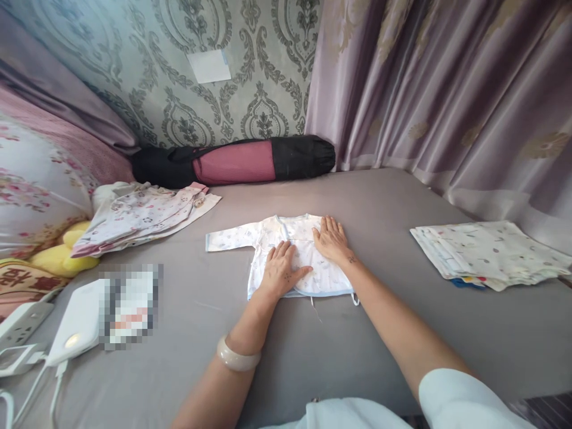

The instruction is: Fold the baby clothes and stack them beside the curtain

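Observation:
A small white baby shirt (304, 250) with pale blue trim and a faint print lies flat on the grey bed sheet (187, 369). One sleeve sticks out to the left; on the right side no spread sleeve shows. My left hand (281, 271) rests palm down on the lower left front, thumb stretched to the right. On the upper right of the shirt lies my right hand (330, 238), its fingers extended near the shoulder. Thin ties hang from the bottom hem. Neither hand grips the cloth visibly.
Folded printed cloths (496, 253) lie at the right, and a pile of baby clothes (147, 217) at the left. A black and pink roll bag (236, 161) stretches along the wall. A white charger box (80, 322) with cables and a power strip (24, 325) occupy the left front.

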`<action>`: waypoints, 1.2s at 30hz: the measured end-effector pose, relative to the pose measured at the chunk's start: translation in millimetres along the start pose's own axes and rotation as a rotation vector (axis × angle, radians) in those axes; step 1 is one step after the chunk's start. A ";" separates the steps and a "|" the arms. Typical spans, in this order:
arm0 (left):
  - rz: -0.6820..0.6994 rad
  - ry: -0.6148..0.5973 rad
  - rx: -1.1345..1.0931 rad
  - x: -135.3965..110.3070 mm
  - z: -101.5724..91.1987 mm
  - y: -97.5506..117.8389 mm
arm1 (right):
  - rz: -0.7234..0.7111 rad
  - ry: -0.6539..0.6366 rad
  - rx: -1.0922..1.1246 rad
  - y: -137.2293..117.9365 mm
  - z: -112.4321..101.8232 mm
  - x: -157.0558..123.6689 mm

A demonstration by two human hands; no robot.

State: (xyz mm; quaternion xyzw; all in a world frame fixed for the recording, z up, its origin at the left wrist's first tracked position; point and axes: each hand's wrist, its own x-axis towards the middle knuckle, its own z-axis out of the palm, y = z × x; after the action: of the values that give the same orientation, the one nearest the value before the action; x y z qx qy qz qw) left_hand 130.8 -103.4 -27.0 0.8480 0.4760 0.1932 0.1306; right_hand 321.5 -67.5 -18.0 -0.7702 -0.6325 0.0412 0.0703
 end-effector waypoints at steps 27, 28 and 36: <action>-0.331 0.472 -0.393 14.1 -37.8 -36.9 | -0.294 -0.096 0.135 -80.3 2.4 -3.1; -0.363 0.482 -0.398 14.2 -40.7 -40.4 | -0.291 -0.096 0.134 -81.6 4.5 -2.6; -0.583 0.558 -0.321 13.4 -55.0 -71.8 | -0.284 -0.076 0.096 -82.4 9.3 -4.4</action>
State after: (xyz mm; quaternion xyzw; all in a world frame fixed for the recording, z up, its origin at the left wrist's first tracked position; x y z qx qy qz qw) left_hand 57.9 -53.0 -4.3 0.5625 0.6765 0.4415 0.1761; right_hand 239.4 -55.6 -14.1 -0.6668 -0.7345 0.0902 0.0880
